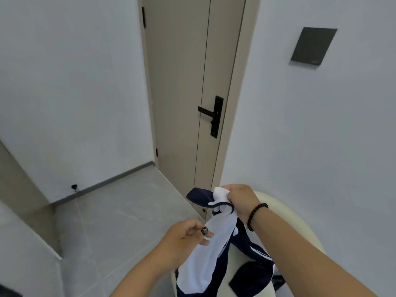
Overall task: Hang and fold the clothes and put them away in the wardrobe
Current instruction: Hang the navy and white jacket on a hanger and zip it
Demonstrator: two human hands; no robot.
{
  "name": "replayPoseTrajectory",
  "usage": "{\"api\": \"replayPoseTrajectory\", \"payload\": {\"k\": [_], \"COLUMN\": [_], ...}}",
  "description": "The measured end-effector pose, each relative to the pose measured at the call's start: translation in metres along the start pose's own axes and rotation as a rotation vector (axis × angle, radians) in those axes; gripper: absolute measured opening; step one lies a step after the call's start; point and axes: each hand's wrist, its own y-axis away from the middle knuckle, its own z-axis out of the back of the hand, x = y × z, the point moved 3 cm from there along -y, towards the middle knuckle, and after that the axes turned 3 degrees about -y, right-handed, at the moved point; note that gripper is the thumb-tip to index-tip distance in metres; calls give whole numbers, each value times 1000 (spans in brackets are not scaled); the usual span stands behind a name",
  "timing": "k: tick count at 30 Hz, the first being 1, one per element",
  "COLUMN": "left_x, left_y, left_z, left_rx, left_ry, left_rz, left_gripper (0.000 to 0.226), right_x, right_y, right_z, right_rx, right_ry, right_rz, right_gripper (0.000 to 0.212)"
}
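right hand (pixel 240 200) grips the garment (pixel 211 249) bunched at its top. left hand (pixel 184 234), at 7 o'clock of it, pinches the white cloth. no writing readable.

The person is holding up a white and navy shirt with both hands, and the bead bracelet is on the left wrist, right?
Not quite. The bead bracelet is on the right wrist, as the head view shows. The rest holds: the right hand grips the top of the white and navy shirt, and the left hand pinches it lower down.
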Motion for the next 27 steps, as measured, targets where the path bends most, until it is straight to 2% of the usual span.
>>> {"api": "replayPoseTrajectory", "payload": {"k": [4,7,8,10,12,15,18,20,24,27], "left_x": [4,12,14,14,13,19,33,50,81,93], "left_y": [29,57,67,87,106,132,160,189,260,322], "left_z": [52,84,92,107,123,149,173,191,229,264], "left_rx": [-253,-410,-440,-477,-524,-586,-493,-497,-619,-730], "left_ry": [1,33,27,26,49,67,34,9,18,33], "left_rz": [4,33,35,-1,-61,-91,-67,-54,-6,17], "left_gripper": [23,17,23,40,47,40,21,9,21,27], "right_x": [47,78,88,108,127,146,151,148,139,132], "right_y": [29,54,64,85,107,139,168,187,216,239], "right_z": [-51,-89,-101,-127,-155,-195,-234,-265,-322,-365], "right_rx": [164,251,274,332,393,494,548,574,522,527], "right_ry": [149,196,190,215,256,262,271,293,286,232], "right_rz": [111,176,200,265,335,402,462,500,557,618], "right_gripper": [32,42,46,54,58,57,56,56,54,43]}}
